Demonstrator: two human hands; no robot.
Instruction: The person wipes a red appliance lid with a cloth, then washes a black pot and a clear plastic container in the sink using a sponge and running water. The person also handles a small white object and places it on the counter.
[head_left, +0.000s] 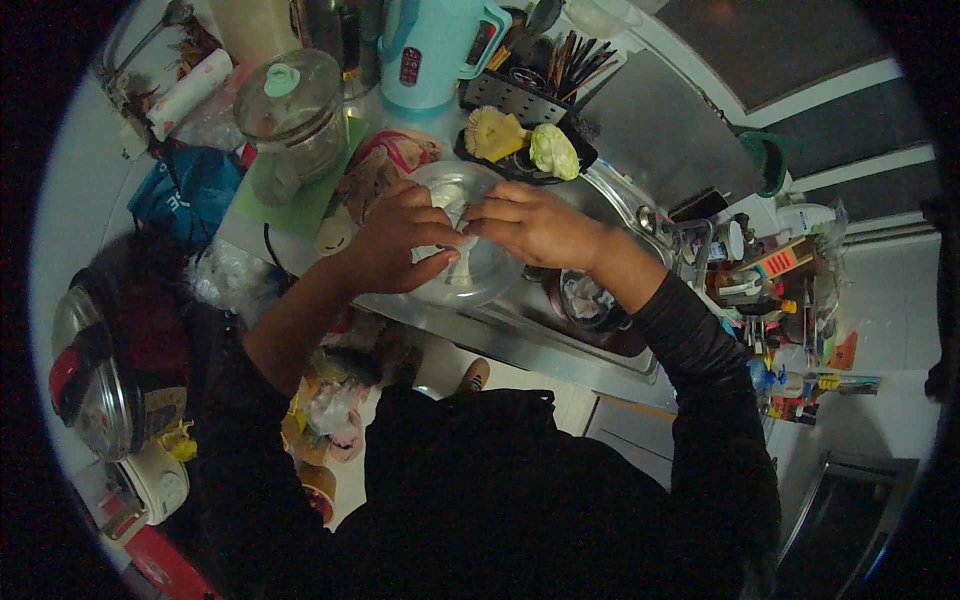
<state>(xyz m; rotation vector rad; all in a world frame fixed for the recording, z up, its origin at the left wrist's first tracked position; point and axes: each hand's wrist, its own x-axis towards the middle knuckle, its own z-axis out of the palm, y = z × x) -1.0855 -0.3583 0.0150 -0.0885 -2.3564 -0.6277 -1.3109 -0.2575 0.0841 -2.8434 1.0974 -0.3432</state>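
Observation:
My left hand (397, 241) and my right hand (536, 225) meet over a clear bowl (496, 276) at the counter's front. Between their fingertips they pinch a pale, whitish piece (454, 213); its exact kind is too blurred to tell. More pale matter (459, 268) shows inside the bowl, below my fingers. Just beyond the bowl, a black tray (517, 165) bears a cut pale-green vegetable head (555, 151) and a yellowish brush-like item (491, 133). A crumpled patterned cloth (375, 169) lies close to my left hand.
To the right is a steel sink (630, 352) with a dark pot (589, 296) in it and a faucet (701, 247) behind. A light-blue electric kettle (424, 60) and a utensil holder (514, 97) stand at the back. A lidded glass pot (292, 112) is on the left.

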